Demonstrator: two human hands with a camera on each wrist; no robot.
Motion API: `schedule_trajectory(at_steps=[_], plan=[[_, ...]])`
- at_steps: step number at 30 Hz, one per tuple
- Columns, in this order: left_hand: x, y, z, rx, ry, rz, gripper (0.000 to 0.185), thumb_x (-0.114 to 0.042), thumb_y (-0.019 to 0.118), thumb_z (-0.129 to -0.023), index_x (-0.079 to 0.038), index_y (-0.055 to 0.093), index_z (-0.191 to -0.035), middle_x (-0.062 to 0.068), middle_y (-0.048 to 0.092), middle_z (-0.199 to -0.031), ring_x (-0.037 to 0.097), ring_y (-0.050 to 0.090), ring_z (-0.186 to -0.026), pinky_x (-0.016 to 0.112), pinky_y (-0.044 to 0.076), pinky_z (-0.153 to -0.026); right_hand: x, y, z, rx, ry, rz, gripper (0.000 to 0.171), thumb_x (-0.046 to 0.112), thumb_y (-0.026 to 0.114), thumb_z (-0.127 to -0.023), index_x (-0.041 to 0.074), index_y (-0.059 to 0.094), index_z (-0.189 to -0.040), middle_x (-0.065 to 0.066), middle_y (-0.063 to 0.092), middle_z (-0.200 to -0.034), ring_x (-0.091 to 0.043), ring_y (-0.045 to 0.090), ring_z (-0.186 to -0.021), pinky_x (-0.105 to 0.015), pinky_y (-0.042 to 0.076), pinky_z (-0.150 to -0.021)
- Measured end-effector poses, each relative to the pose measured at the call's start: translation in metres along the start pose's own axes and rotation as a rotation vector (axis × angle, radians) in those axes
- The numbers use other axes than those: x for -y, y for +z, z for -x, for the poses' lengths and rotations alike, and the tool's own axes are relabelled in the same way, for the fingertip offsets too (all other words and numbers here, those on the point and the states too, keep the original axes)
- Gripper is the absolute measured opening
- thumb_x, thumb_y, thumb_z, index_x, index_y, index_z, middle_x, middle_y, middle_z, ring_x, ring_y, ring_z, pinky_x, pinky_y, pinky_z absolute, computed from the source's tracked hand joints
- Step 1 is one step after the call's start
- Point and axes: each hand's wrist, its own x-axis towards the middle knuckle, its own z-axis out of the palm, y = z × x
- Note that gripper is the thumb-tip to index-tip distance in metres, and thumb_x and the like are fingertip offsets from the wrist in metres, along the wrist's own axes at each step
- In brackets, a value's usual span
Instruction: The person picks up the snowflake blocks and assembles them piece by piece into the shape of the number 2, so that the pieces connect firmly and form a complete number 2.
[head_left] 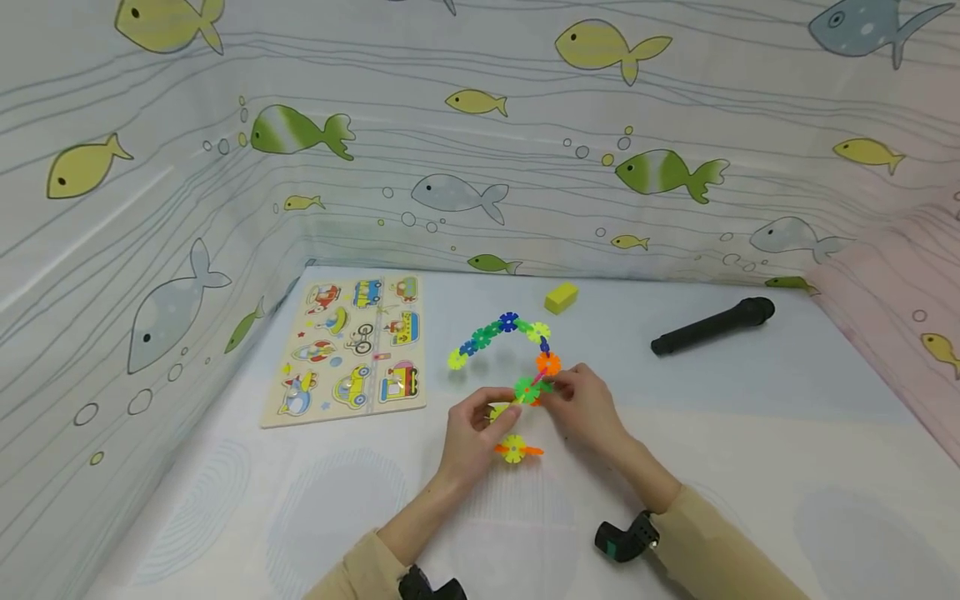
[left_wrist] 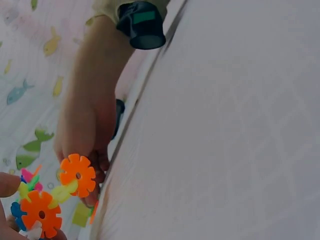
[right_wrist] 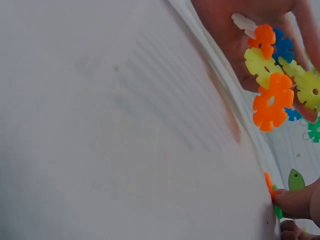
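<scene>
A curved chain of interlocking snowflake discs (head_left: 483, 337) in blue, green, yellow and orange arcs over the table, its near end between both hands. My left hand (head_left: 468, 437) grips the chain's near part, thumb and fingers round the yellow discs; an orange disc (left_wrist: 41, 214) shows beside its fingers in the left wrist view. Lower down hangs a yellow disc (head_left: 513, 449) with orange ones edge-on. My right hand (head_left: 588, 408) pinches a green disc (right_wrist: 278, 209) and an orange disc (right_wrist: 269, 183), both edge-on, at the right side of the chain. Its palm is hidden.
On the left lies a wooden picture puzzle board (head_left: 337, 408). A yellow block (head_left: 561, 297) sits behind the chain, and a black microphone (head_left: 712, 326) lies at the back right. Fish-printed cloth walls (head_left: 360, 233) rise round the table.
</scene>
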Motion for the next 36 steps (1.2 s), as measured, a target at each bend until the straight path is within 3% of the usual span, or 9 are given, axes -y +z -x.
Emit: schedule_trajectory(at_steps=[9, 19, 29, 36], plan=[[0.0, 0.002, 0.0, 0.005, 0.001, 0.006, 0.021, -0.011, 0.069, -0.093, -0.005, 0.071, -0.112, 0.011, 0.071, -0.113, 0.024, 0.055, -0.091, 0.017, 0.044, -0.076, -0.002, 0.002, 0.004, -0.037, 0.008, -0.033, 0.025, 0.01, 0.075, -0.086, 0.001, 0.069, -0.109, -0.01, 0.065, -0.1, -0.022, 0.056, -0.085, -0.032, 0.049, -0.075], [0.001, 0.003, 0.0, 0.007, 0.002, -0.008, 0.02, -0.011, 0.069, -0.093, -0.006, 0.071, -0.112, 0.01, 0.071, -0.111, 0.021, 0.054, -0.086, 0.017, 0.043, -0.073, -0.005, -0.009, 0.027, -0.07, 0.024, -0.118, 0.016, 0.009, 0.075, -0.086, 0.008, 0.073, -0.102, -0.003, 0.068, -0.089, -0.016, 0.059, -0.08, -0.026, 0.05, -0.073], [0.0, -0.001, 0.001, -0.002, 0.02, -0.018, 0.021, -0.014, 0.068, -0.094, -0.005, 0.071, -0.112, 0.009, 0.072, -0.113, 0.021, 0.057, -0.096, 0.02, 0.046, -0.081, -0.001, -0.019, 0.054, 0.005, 0.098, -0.25, 0.014, 0.012, 0.077, -0.086, 0.009, 0.075, -0.1, -0.001, 0.071, -0.086, -0.014, 0.064, -0.078, -0.022, 0.054, -0.07], [0.0, -0.001, 0.0, 0.002, 0.016, -0.021, 0.02, -0.013, 0.068, -0.094, -0.005, 0.071, -0.112, 0.01, 0.071, -0.111, 0.017, 0.055, -0.088, 0.018, 0.044, -0.077, 0.001, -0.019, 0.069, 0.001, 0.147, -0.376, 0.013, 0.016, 0.078, -0.087, 0.011, 0.074, -0.099, -0.003, 0.071, -0.087, -0.017, 0.064, -0.077, -0.025, 0.054, -0.065]])
